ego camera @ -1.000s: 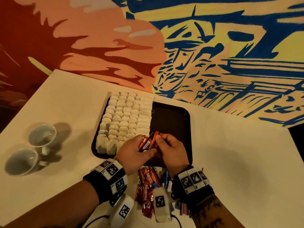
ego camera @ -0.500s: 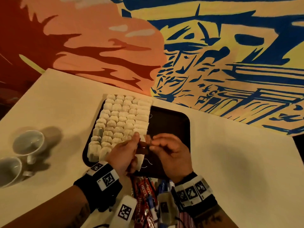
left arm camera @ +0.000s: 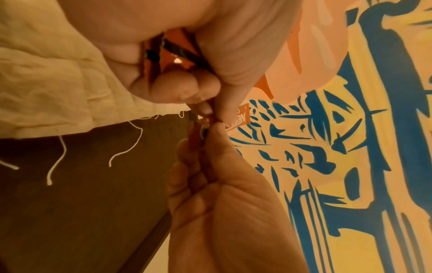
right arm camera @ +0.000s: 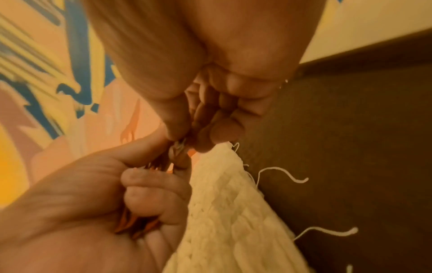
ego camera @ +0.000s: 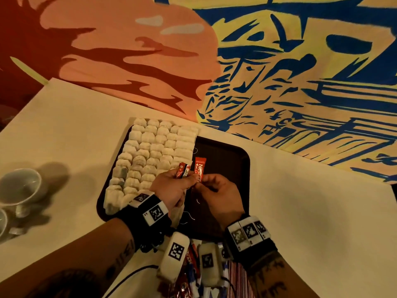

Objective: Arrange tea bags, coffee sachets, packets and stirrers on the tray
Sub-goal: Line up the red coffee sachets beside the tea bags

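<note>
2 hands work above the tray [ego camera: 240, 160]: your left hand [ego camera: 171, 188] grips a sachet bundle [ego camera: 183, 170]; your right hand [ego camera: 221, 194] pinches 1 red sachet [ego camera: 199, 168] beside the tea bags [ego camera: 154, 151].

Tea bags [ego camera: 154, 155] fill the left part of the tray [ego camera: 240, 168]. Two cups [ego camera: 20, 188] stand on the table [ego camera: 300, 211], well left of it.

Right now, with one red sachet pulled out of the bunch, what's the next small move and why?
Probably lower the single sachet in the right hand onto the bare dark tray beside the tea bags; the left hand holds the rest, and that half is unfilled.
</note>
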Available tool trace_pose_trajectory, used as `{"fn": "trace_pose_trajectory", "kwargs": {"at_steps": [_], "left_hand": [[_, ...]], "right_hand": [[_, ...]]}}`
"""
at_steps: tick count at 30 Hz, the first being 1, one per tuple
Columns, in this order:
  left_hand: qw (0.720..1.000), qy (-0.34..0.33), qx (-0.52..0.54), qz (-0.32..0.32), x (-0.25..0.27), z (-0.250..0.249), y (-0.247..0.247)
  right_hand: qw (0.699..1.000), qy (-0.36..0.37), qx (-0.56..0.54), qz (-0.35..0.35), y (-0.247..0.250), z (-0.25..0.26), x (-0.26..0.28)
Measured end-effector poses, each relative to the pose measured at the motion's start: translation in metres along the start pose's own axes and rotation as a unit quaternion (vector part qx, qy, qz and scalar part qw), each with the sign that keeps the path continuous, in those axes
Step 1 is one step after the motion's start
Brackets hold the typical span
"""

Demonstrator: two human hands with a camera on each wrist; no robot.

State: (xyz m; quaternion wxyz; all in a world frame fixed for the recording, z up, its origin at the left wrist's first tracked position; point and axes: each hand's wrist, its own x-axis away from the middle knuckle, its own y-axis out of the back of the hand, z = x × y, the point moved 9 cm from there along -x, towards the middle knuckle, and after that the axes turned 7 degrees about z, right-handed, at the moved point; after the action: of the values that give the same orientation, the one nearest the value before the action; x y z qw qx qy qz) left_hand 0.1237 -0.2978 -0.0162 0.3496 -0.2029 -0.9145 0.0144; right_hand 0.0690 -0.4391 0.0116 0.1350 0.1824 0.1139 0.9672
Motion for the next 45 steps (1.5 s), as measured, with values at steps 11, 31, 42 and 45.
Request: {"fn": "trace_pose_trajectory", "kwargs": {"at_steps": [11,31,42,45], "left_hand": [[0.996,0.005,-0.068,-0.062,-0.006,0.020,0.030],[0.998,0.013,-0.042,-0.052,-0.003,0.025,0.046],[0.995,0.040,0.087,-0.035,0.008,0.020,0.040],[0.994,0.012,0.108,-0.012,0.012,0.010,0.029]], "right_hand": [[0.982,-0.180,0.019,-0.058,0.015,-0.069,-0.099],[0.959,-0.221,0.163,-0.071,0.007,-0.084,-0.144],[0.968,-0.159,0.171,-0.086,0.013,-0.037,-0.101],[0.983,-0.081,0.159,-0.051,0.002,-0.010,-0.062]]}}
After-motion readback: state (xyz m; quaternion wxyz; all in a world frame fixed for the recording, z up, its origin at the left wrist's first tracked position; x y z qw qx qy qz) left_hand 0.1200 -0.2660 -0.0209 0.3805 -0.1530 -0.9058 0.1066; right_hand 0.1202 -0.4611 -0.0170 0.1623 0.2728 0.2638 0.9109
